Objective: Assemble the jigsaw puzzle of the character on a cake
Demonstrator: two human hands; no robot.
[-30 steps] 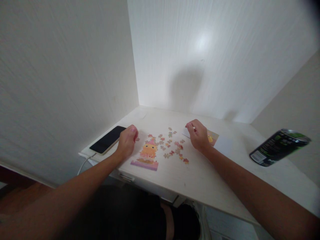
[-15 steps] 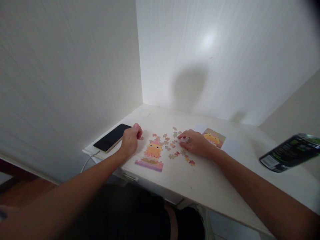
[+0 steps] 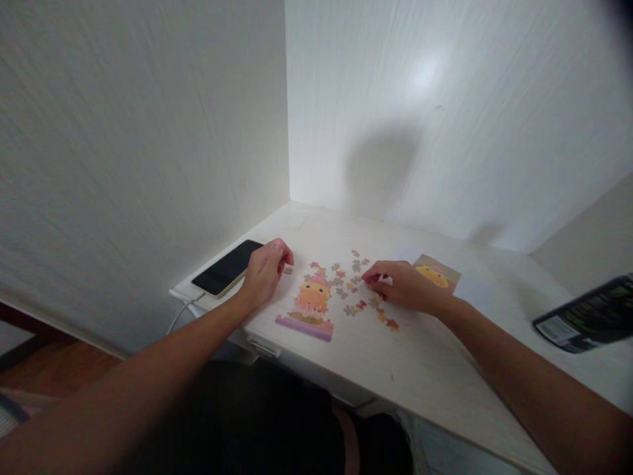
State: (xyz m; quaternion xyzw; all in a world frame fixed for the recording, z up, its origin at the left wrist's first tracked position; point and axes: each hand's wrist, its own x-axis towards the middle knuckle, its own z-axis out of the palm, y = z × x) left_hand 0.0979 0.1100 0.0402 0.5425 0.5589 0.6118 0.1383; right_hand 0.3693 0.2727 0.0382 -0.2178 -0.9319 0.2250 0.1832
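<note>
My right hand [image 3: 408,285] reaches into the loose puzzle pieces [image 3: 352,310] from the right. Its thumb and fingertips pinch together at a puzzle piece, most of which they cover. A partly assembled jigsaw [image 3: 312,297] lies to the left of the pieces, showing a yellow character with a pink hat above a purple bottom strip. My left hand [image 3: 267,272] rests left of the jigsaw with its fingers curled in; the inside of the hand is hidden. A single piece [image 3: 288,270] lies beside its fingers.
A black phone [image 3: 227,267] with a white cable [image 3: 184,309] lies at the table's left edge. Behind my right hand is a picture card [image 3: 438,274] of the yellow character, partly over white paper [image 3: 475,293]. A dark can [image 3: 586,316] stands at far right. White walls enclose the table [image 3: 395,359].
My right hand has come from beside the picture card to the loose pieces, and its fingers have drawn together there. My left hand stays beside the jigsaw. The whole view has shifted slightly.
</note>
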